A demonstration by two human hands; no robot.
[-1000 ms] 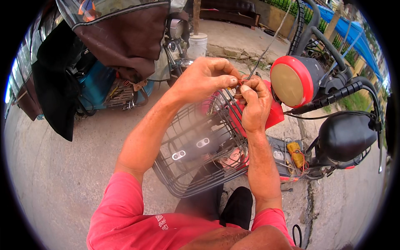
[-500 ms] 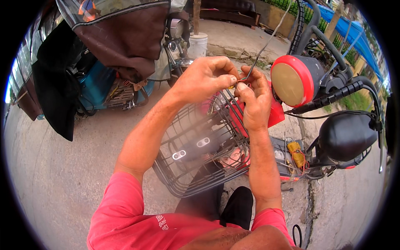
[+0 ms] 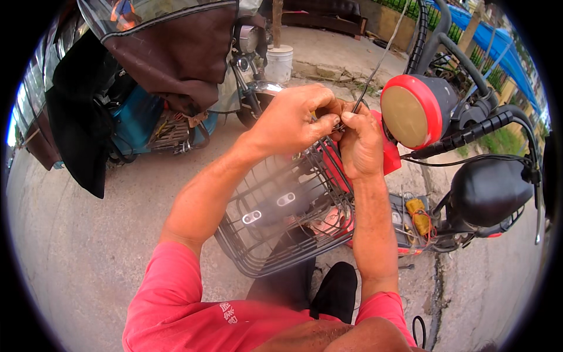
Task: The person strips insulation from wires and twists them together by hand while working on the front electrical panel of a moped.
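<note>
Just above centre, our left hand (image 3: 293, 120) and right hand (image 3: 360, 145) pinch a thin dark cable (image 3: 370, 81), fingertips nearly together, above the wire basket (image 3: 258, 273).

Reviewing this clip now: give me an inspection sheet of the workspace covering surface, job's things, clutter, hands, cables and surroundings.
Surface: grey concrete ground, cracked toward the right.
Job's things: thin dark cord at the right hand's fingers; red-rimmed headlight and metal basket nearby.
Clutter: yellow bundle with loose red wire, among items too small to identify.
Hands: left hand and right hand meet, fingers bent; the right pinches the cord; what the left pinches is unclear.
Cables: black cable hangs below the headlight.
Surroundings: brown cover over a blue vehicle, white bucket, blue tarp.
</note>
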